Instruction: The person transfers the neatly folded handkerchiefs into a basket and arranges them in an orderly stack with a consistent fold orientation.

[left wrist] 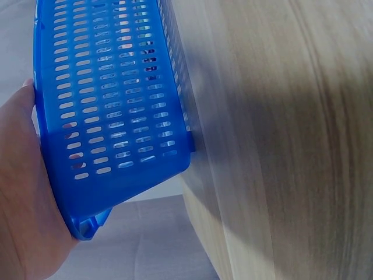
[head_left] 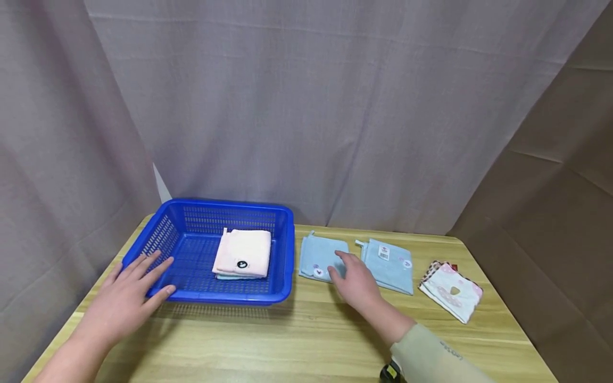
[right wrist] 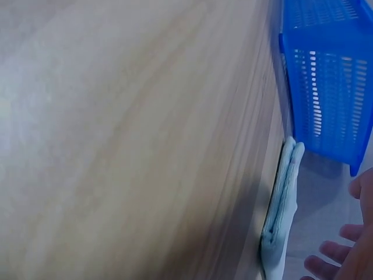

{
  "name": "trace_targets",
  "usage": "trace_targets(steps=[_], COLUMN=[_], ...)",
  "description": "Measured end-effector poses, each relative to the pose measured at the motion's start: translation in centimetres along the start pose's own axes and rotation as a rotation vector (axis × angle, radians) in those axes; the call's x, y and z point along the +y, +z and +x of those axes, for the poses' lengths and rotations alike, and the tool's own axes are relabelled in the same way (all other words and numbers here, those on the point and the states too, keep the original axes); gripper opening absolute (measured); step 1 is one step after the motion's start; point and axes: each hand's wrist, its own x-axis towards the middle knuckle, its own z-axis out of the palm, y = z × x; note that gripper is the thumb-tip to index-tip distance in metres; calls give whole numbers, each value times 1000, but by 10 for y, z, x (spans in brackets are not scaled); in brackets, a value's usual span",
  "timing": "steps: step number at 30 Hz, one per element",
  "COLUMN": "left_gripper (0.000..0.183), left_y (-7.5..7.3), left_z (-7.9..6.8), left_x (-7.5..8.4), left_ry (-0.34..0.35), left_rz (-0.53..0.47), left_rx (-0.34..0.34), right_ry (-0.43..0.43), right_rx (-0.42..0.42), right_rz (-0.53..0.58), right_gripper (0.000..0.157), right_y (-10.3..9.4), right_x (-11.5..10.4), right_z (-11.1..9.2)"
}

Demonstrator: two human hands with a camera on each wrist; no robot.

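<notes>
My left hand (head_left: 119, 306) rests over the front left corner of a blue plastic basket (head_left: 230, 296), its fingers spread and extended across the rim. In the left wrist view the same hand lies against the basket rim, and fingertips show faintly through the slots. Inside the basket lies a folded pale pink towel (head_left: 246, 250) with a dark round mark, on top of a light blue one (head_left: 234, 276). My right hand (head_left: 356, 282), holding nothing, hovers with loosely bent fingers above the right edge of a folded light blue towel (head_left: 321, 255), partly hiding it.
Right of that towel lies a second folded blue towel (head_left: 395, 271) with a white label. Farther right is a white and pink patterned towel (head_left: 452, 292) with a brown checked part. A grey curtain (head_left: 297, 106) hangs behind the wooden table (head_left: 268, 346); brown panelling (head_left: 551, 223) stands at right.
</notes>
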Motion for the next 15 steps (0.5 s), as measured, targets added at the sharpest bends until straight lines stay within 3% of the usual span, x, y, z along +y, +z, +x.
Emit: trace_targets(steps=[15], left_gripper=[64], left_y=[-2], left_z=[1], left_x=[1], left_ry=[-17], left_rz=[5], left_rx=[-33], right_ry=[31], right_rx=[-14], right_rz=[-95], right_gripper=[54], right_y=[1], right_x=[16], right_z=[13])
